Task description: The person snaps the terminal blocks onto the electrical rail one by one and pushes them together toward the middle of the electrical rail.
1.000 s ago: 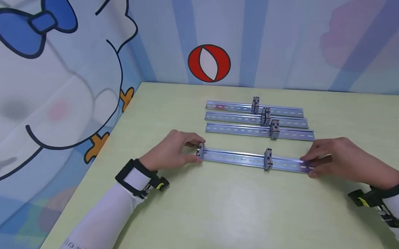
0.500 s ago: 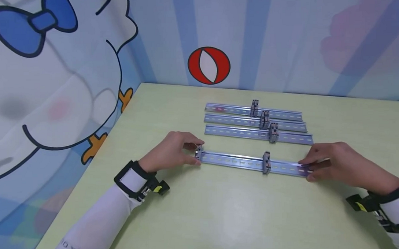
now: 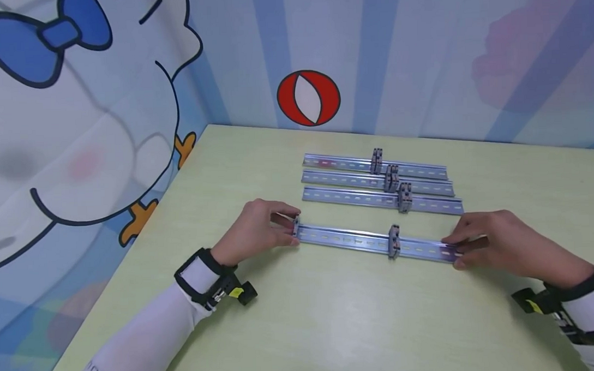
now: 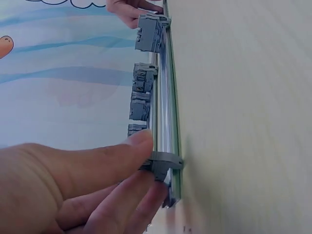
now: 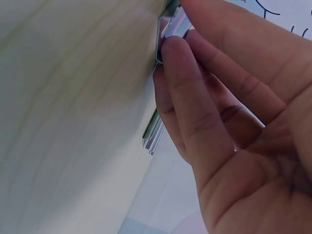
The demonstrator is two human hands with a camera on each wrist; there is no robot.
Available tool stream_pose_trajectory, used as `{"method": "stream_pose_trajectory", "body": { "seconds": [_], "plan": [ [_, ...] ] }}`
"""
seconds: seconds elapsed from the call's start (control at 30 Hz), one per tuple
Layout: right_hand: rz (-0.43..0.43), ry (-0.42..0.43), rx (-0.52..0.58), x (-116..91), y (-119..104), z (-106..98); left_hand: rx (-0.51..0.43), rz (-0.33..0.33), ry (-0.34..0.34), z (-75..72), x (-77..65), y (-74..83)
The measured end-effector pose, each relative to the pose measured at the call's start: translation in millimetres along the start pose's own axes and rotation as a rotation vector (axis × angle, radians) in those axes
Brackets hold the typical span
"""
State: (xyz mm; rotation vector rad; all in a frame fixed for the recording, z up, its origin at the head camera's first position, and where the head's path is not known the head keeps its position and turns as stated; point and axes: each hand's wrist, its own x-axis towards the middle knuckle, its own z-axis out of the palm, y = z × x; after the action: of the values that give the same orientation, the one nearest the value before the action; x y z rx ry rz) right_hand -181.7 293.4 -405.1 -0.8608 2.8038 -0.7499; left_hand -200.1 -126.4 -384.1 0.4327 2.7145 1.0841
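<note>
A slotted metal DIN rail (image 3: 343, 239) lies nearest the person on the table, running left to right. At its left end my left hand (image 3: 259, 229) pinches a grey terminal block (image 4: 166, 160) between thumb and fingers; the block sits across the rail, partly covered by the fingertips. The rail's right end is pinched by my right hand (image 3: 500, 244), whose fingers hide the tip. Between the hands, right of the rail's middle, another grey terminal block (image 3: 394, 242) stands upright on the same rail.
Behind lie three parallel rails: a near one (image 3: 348, 194), a middle one (image 3: 341, 177) and a far one (image 3: 345, 163), each bearing grey terminal blocks. The pale table (image 3: 331, 321) meets a cartoon-printed wall (image 3: 410, 61) at the back and left.
My left wrist has dipped slightly while the fingers stay on the block at the rail's left end. My right hand keeps its hold on the other end. The head view shifts slightly.
</note>
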Motion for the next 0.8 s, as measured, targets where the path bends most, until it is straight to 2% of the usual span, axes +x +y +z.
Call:
{"method": "stream_pose_trajectory", "body": {
  "seconds": [0.2,0.4,0.8],
  "plan": [
    [-0.033,0.018,-0.006,0,1,1,-0.086,-0.018,-0.010,8.9,2.5,2.2],
    [-0.029,0.024,-0.016,1,0,1,-0.150,-0.024,-0.013,14.7,4.2,5.7],
    [-0.003,0.000,0.004,1,0,1,-0.169,0.026,-0.071,24.5,10.9,15.8]
  ]
}}
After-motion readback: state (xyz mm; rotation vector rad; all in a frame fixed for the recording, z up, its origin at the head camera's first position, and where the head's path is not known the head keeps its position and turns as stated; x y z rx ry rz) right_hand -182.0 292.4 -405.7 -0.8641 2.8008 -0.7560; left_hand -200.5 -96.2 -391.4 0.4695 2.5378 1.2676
